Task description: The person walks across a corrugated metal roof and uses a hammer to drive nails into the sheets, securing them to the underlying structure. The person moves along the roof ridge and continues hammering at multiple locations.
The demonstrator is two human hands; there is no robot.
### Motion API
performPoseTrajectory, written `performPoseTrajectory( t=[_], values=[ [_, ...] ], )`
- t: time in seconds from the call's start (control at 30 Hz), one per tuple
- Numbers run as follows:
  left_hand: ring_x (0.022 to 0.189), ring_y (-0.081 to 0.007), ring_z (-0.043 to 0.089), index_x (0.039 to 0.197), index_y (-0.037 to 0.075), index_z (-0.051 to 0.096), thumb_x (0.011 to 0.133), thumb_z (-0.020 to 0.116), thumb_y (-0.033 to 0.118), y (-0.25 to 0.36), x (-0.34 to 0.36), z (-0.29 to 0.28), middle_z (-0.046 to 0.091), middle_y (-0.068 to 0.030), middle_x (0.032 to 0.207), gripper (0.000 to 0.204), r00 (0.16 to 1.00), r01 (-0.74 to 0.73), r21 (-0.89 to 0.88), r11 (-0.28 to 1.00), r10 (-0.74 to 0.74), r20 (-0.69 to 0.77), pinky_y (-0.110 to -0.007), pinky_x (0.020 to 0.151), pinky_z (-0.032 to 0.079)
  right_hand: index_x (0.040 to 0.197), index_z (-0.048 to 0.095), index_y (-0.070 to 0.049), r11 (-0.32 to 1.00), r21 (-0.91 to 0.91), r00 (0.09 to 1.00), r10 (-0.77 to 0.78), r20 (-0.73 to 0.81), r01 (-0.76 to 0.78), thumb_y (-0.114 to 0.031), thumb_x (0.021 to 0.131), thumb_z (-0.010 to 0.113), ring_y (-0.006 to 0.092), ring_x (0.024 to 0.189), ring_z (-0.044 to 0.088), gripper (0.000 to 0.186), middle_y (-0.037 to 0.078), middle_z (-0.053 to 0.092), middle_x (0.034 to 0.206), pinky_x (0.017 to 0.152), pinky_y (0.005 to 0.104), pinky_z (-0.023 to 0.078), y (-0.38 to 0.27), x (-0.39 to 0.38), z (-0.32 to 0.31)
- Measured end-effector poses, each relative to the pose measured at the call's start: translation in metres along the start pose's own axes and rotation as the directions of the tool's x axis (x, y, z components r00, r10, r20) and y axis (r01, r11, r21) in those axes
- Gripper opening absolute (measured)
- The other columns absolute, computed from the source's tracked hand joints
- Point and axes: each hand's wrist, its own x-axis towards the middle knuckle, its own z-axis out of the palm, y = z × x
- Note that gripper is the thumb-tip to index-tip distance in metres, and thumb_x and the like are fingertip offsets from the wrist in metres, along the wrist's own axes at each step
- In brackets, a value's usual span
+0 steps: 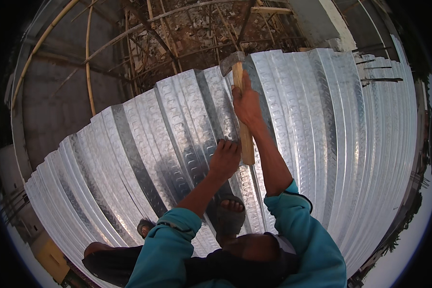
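My right hand (pixel 247 103) is wrapped round the wooden handle of a hammer (pixel 246 149). The dark metal head is at the far end, close to the upper edge of the ribbed metal decking sheets (pixel 177 125), and the handle points back toward me. Just left of the handle's lower end, my left hand (pixel 225 157) is low over a rib of the decking with its fingers curled together. Whatever may be between those fingertips is hidden. Beneath my arms, my sandalled feet (pixel 231 211) are on the sheets.
Beyond the decking's far edge is a drop with bamboo poles (pixel 89 62) and rubble-strewn ground (pixel 192 29) below. A concrete column (pixel 324 21) rises at the upper right, with dark rods (pixel 381 79) sticking out beside it. A grey wall (pixel 53 86) stands to the left.
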Motion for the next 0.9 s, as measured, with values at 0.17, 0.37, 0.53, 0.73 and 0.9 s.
performPoseTrajectory(
  t=[0.17, 0.37, 0.53, 0.73, 0.9],
  values=[
    [0.103, -0.0268, 0.053, 0.106, 0.003, 0.065, 0.082, 0.058, 0.020, 0.004, 0.005, -0.007, 0.059, -0.0105, 0.098, 0.030, 0.998, 0.031, -0.065, 0.997, -0.027, 0.063, -0.045, 0.103, 0.034, 0.146, 0.030, 0.004, 1.000, 0.016, 0.993, -0.001, -0.121, 0.003, -0.018, 0.096, 0.053, 0.0438, 0.067, 0.066, 0.059, 0.031, 0.065, 0.077, 0.060, 0.0478, 0.050, 0.001, -0.001, 0.005],
    [0.106, -0.0278, 0.051, 0.106, 0.003, 0.065, 0.081, 0.059, 0.024, 0.000, 0.000, -0.001, 0.058, -0.0101, 0.103, 0.033, 0.999, -0.001, -0.037, 0.999, 0.003, 0.051, -0.044, 0.103, 0.034, 0.147, 0.025, 0.006, 0.980, 0.172, 0.995, 0.102, -0.016, -0.098, -0.020, 0.096, 0.052, 0.0491, 0.082, 0.065, 0.062, 0.034, 0.065, 0.087, 0.071, 0.0515, 0.051, 0.011, 0.001, -0.005],
    [0.103, -0.0276, 0.052, 0.106, 0.004, 0.065, 0.077, 0.063, 0.022, 0.005, 0.004, 0.000, 0.060, -0.0106, 0.099, 0.034, 1.000, -0.010, -0.135, 0.991, 0.007, -0.020, -0.045, 0.100, 0.035, 0.148, 0.028, 0.004, 0.992, 0.124, 0.993, 0.042, -0.109, -0.028, -0.020, 0.095, 0.055, 0.0344, 0.065, 0.064, 0.063, 0.025, 0.064, 0.077, 0.059, 0.0439, 0.050, 0.023, 0.003, 0.007],
    [0.108, -0.0290, 0.050, 0.109, 0.004, 0.065, 0.080, 0.062, 0.025, -0.004, -0.002, 0.003, 0.060, -0.0120, 0.106, 0.037, 0.993, 0.043, -0.129, 0.991, -0.028, 0.115, -0.045, 0.106, 0.031, 0.147, 0.030, 0.006, 0.969, 0.244, 0.982, 0.021, -0.189, 0.027, -0.021, 0.095, 0.056, 0.0299, 0.056, 0.064, 0.064, 0.022, 0.063, 0.070, 0.054, 0.0423, 0.049, 0.015, -0.008, 0.023],
    [0.107, -0.0293, 0.051, 0.112, 0.002, 0.063, 0.079, 0.063, 0.023, 0.000, 0.003, 0.011, 0.061, -0.0129, 0.105, 0.039, 0.998, 0.029, -0.197, 0.980, -0.038, -0.046, -0.044, 0.104, 0.033, 0.148, 0.029, 0.004, 0.984, 0.178, 0.995, 0.005, -0.095, 0.012, -0.019, 0.095, 0.059, 0.0178, 0.053, 0.060, 0.065, 0.010, 0.060, 0.067, 0.047, 0.0351, 0.048, 0.028, 0.010, 0.020]
  ],
)
